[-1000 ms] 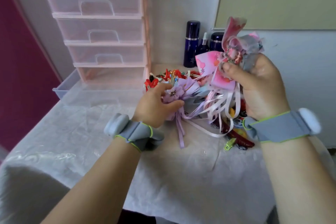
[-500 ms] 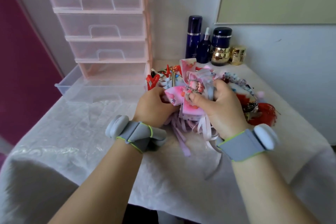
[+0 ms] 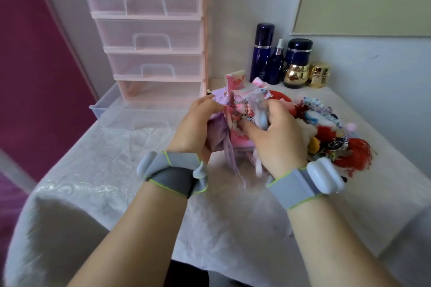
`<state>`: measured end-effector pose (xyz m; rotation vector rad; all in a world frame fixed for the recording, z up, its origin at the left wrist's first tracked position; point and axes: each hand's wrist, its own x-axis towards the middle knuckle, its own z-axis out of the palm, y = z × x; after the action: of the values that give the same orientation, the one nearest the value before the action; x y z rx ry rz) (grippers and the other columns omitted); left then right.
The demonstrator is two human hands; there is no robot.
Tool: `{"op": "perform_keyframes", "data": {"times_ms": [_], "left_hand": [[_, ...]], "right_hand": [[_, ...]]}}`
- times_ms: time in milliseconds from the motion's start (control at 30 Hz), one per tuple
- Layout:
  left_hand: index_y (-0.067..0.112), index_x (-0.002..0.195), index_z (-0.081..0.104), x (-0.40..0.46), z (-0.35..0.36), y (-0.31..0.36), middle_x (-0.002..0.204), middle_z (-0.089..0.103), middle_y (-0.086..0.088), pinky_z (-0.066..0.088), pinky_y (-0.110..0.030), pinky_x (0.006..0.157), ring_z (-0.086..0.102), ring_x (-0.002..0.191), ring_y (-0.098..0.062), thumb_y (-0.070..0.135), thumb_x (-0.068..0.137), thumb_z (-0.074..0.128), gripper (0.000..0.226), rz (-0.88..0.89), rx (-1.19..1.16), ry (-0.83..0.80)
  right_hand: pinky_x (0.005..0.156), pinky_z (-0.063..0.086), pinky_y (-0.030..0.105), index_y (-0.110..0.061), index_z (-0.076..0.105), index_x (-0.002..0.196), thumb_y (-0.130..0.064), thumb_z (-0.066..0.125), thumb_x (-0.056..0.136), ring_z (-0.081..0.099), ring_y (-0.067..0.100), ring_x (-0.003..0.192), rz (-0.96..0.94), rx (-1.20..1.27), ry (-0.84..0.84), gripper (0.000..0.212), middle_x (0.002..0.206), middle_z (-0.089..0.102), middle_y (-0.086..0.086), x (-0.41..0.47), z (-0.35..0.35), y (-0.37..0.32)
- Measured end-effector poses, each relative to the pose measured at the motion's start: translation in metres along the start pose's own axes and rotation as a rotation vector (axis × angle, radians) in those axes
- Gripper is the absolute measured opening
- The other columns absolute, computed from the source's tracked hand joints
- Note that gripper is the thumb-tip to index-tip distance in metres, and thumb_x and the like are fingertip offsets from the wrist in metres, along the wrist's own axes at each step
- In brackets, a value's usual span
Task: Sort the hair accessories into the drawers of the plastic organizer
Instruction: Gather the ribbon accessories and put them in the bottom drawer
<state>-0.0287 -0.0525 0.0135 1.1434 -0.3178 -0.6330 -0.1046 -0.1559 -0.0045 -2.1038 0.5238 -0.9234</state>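
White plastic sheeting is covering the counter (image 3: 98,170), which is standing against a pale wall with a magenta panel at the left. At the far left corner of the counter, the pink plastic organizer (image 3: 149,30) is standing upright with three translucent drawers pushed in; its bottom drawer (image 3: 130,112) is sitting pulled out toward the near edge, and nothing can be made out inside it. Along the far edge, to the right of the organizer, dark blue bottles (image 3: 262,52) and gold jars (image 3: 319,74) are standing in a close group. The pile of hair accessories (image 3: 326,133) is lying near the right edge of the counter, showing beaded bands, red pieces and other small items that are too mixed to separate. Both hands are meeting over the middle of the counter, just left of that pile. The left hand (image 3: 198,128) is gripping a lilac ribbon bow (image 3: 218,133), its fingers curling round the fabric while ribbon tails are hanging down toward the sheeting. The right hand (image 3: 275,137) is gripping a pink patterned bow (image 3: 235,91), fingers curled and thumb pressing on its centre charm. The two bows are touching each other between the hands. Grey wristbands (image 3: 293,187) are sitting on both wrists.
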Motion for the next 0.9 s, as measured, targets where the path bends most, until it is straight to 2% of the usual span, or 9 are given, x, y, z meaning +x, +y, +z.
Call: {"op": "perform_keyframes", "data": {"times_ms": [67,167,200,267,333,467,667,800,900], "left_hand": [[0.013,0.127,0.048,-0.003,-0.001,0.001,0.109,0.062,-0.016,0.057,-0.049,0.063,0.065,0.075,-0.028,0.017,0.076,0.069,0.055,0.034,0.037,0.006],[0.012,0.123,0.051,-0.004,-0.003,0.0,0.107,0.064,-0.018,0.056,-0.055,0.062,0.065,0.078,-0.031,0.005,0.079,0.069,0.048,0.164,0.111,0.127],[0.011,0.121,0.052,-0.003,-0.003,0.0,0.106,0.064,-0.018,0.055,-0.057,0.064,0.064,0.08,-0.032,0.003,0.078,0.069,0.047,0.191,0.111,0.151],[0.01,0.118,0.054,-0.001,-0.006,0.004,0.102,0.064,-0.017,0.053,-0.061,0.069,0.063,0.082,-0.033,0.0,0.077,0.068,0.044,0.24,0.069,0.198],[0.01,0.116,0.053,0.0,-0.006,0.011,0.1,0.062,-0.013,0.047,-0.065,0.082,0.061,0.089,-0.031,-0.001,0.077,0.068,0.044,0.28,0.038,0.255],[0.0,0.122,0.049,0.005,-0.004,0.033,0.097,0.059,-0.017,0.045,-0.065,0.087,0.058,0.089,-0.03,-0.003,0.079,0.065,0.046,0.369,-0.035,0.318],[-0.002,0.126,0.047,0.018,-0.013,0.073,0.105,0.058,-0.019,0.045,-0.061,0.091,0.058,0.093,-0.03,0.0,0.082,0.064,0.048,0.443,-0.156,0.386],[0.006,0.102,0.06,0.029,-0.029,0.092,0.097,0.057,-0.019,0.045,-0.062,0.089,0.056,0.088,-0.031,0.005,0.084,0.062,0.018,0.462,-0.172,0.4],[0.011,0.093,0.06,0.04,-0.044,0.097,0.095,0.058,-0.017,0.048,-0.053,0.089,0.057,0.087,-0.028,0.003,0.084,0.061,0.012,0.474,-0.216,0.436]], "right_hand": [[0.057,0.044,0.017,-0.021,0.051,0.097,-0.025,0.066,0.08,0.058,0.004,0.069,0.017,0.081,-0.058,0.023,0.077,0.061,-0.007,0.0,0.002,-0.006],[0.075,0.053,0.041,-0.015,0.057,0.102,-0.018,0.064,0.081,0.064,0.021,0.08,-0.009,0.191,-0.152,0.022,0.086,0.068,0.004,-0.001,0.008,-0.012],[0.079,0.052,0.042,-0.016,0.057,0.106,-0.018,0.064,0.081,0.064,0.021,0.085,-0.024,0.192,-0.166,0.025,0.091,0.068,0.004,-0.001,0.008,-0.011],[0.086,0.049,0.028,-0.023,0.053,0.118,-0.024,0.067,0.08,0.06,0.01,0.095,-0.058,0.169,-0.18,0.041,0.104,0.065,-0.006,0.0,0.009,-0.008],[0.081,0.042,0.008,-0.032,0.046,0.127,-0.032,0.069,0.077,0.055,-0.005,0.093,-0.072,0.132,-0.212,0.056,0.106,0.059,-0.019,-0.001,0.01,-0.006],[0.073,0.046,0.027,-0.028,0.038,0.129,-0.045,0.065,0.077,0.059,0.012,0.095,-0.042,-0.11,-0.321,0.061,0.102,0.06,-0.012,-0.001,0.014,-0.002],[0.072,0.04,0.031,-0.022,0.046,0.095,-0.026,0.056,0.085,0.058,0.025,0.093,-0.12,-0.444,-0.372,0.015,0.086,0.057,-0.003,0.002,0.016,0.003],[0.072,0.04,0.037,-0.018,0.04,0.084,-0.024,0.052,0.086,0.054,0.029,0.088,-0.152,-0.497,-0.317,0.014,0.077,0.046,-0.004,0.007,0.015,0.003],[0.069,0.038,0.034,-0.018,0.04,0.077,-0.028,0.051,0.087,0.051,0.027,0.084,-0.172,-0.523,-0.285,0.018,0.072,0.037,-0.007,0.012,0.016,0.002]]}}
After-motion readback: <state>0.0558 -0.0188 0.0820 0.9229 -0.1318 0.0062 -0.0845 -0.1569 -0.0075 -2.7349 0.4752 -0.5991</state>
